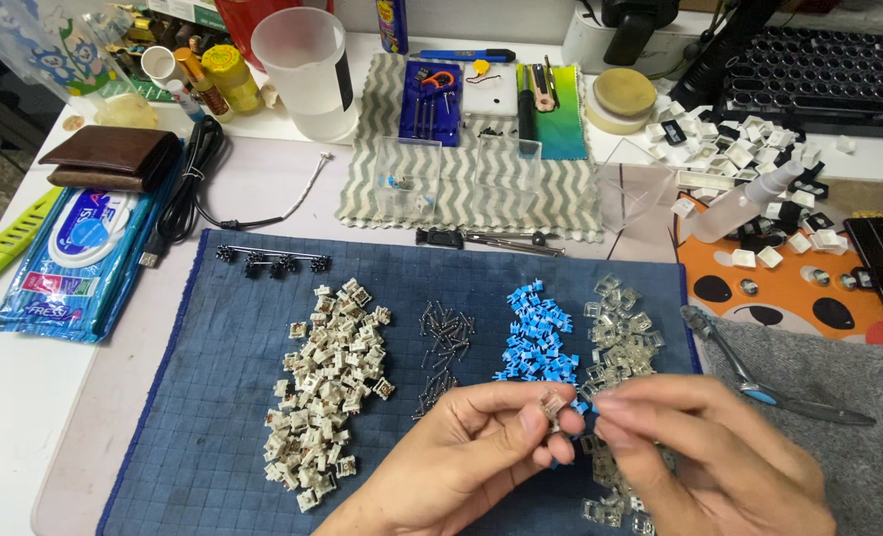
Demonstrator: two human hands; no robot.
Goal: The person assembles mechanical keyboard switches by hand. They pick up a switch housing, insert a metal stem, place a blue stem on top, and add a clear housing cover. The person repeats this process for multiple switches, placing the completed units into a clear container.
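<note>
My left hand (466,447) and my right hand (704,452) meet low in the head view, above a blue quilted mat (213,397). Between their fingertips they pinch one small keyboard switch (554,407), beige and clear. To the left of the hands lies a heap of beige switch parts (327,382). Thin metal springs (443,347) are scattered in the middle. A cluster of blue stems (536,333) and a pile of clear housings (620,328) lie just beyond my fingers.
Blue-handled pliers (759,382) rest on a grey cloth at right. White keycaps (749,159) and a spray bottle (749,203) sit beyond an orange mat. A zigzag cloth (481,189) holds tools and clear boxes. A wipes pack (79,253), wallet (114,157) and cable lie left.
</note>
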